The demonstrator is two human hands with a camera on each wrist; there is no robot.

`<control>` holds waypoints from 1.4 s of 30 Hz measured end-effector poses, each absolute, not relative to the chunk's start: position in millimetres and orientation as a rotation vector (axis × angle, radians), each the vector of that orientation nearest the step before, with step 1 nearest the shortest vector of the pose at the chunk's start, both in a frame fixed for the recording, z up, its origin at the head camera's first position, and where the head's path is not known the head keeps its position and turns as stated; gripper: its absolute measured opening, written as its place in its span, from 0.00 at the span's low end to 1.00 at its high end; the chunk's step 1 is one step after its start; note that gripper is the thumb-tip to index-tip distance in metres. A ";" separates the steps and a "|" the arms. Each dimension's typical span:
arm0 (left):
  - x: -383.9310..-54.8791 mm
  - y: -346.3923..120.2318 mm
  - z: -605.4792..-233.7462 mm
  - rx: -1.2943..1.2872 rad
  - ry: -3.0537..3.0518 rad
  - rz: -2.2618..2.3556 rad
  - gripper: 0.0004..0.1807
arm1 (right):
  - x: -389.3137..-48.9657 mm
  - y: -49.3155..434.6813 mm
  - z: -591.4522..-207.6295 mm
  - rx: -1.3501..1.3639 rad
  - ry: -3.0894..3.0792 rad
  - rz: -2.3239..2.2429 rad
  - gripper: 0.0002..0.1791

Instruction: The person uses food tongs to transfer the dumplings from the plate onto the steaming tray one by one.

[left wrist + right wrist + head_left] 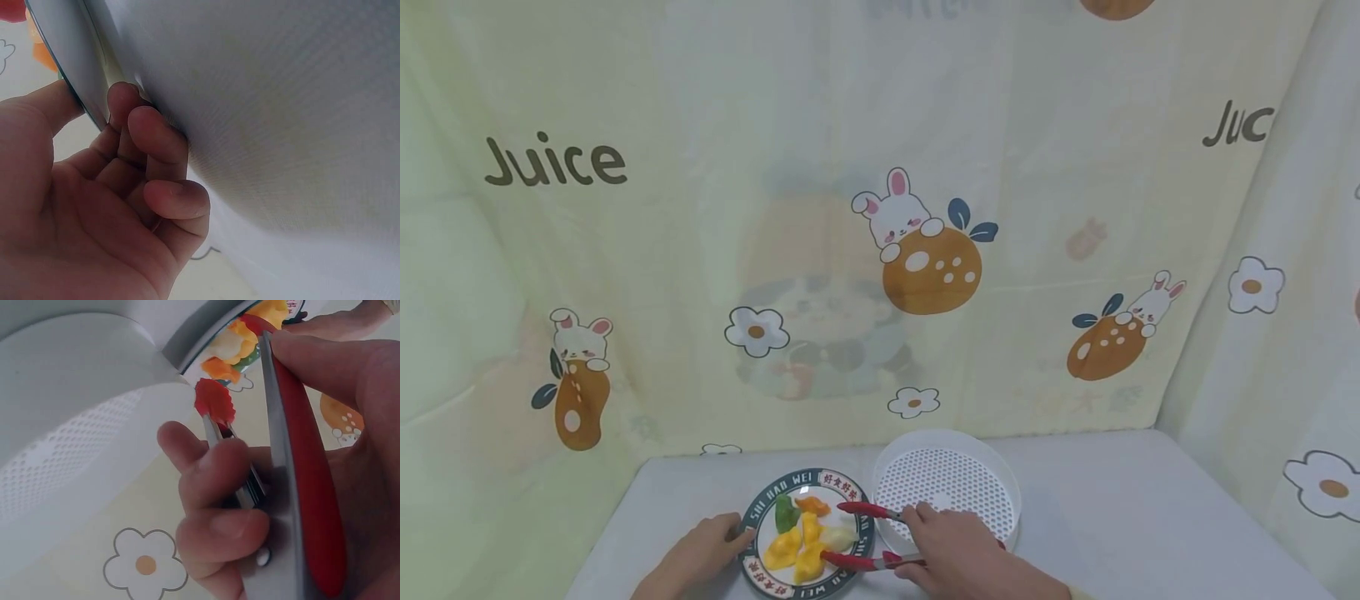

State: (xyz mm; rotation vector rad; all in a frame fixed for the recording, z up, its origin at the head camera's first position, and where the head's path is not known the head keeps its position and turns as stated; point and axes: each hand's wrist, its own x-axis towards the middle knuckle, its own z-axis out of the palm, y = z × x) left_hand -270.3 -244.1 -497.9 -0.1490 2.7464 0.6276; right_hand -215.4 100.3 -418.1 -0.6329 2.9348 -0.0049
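My left hand (703,548) grips the left edge of a round plate (795,480) with a dark patterned rim. In the left wrist view its thumb lies on the rim and curled fingers are underneath. On the plate are several dumplings: yellow ones (783,550), a green one (786,514), an orange one (812,505) and a pale one (838,537). My right hand (951,546) holds metal tongs (278,487) with red tips and handle grips. The tongs' arms are spread over the plate's right side, one tip overlapping a yellow dumpling in the head view.
A white round perforated steamer tray (1013,492) stands right of the plate, close to its rim, partly behind my right hand. Both sit on a white table (1097,517). A printed curtain (820,250) hangs along the table's back edge and sides.
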 end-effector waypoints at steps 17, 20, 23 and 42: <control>-268.8 -244.5 -497.4 -0.125 2.752 0.632 0.23 | -214.5 99.3 -417.3 -0.651 2.918 -0.040 0.24; -268.9 -244.4 -497.4 -0.135 2.746 0.624 0.24 | -213.6 100.4 -419.3 -0.657 2.927 -0.042 0.24; -268.9 -244.1 -497.3 -0.139 2.744 0.624 0.24 | -213.1 102.9 -421.8 -0.673 2.934 -0.055 0.25; -272.0 -244.6 -499.6 -0.203 2.733 0.588 0.29 | -208.0 136.4 -403.9 -0.470 3.019 -0.344 0.35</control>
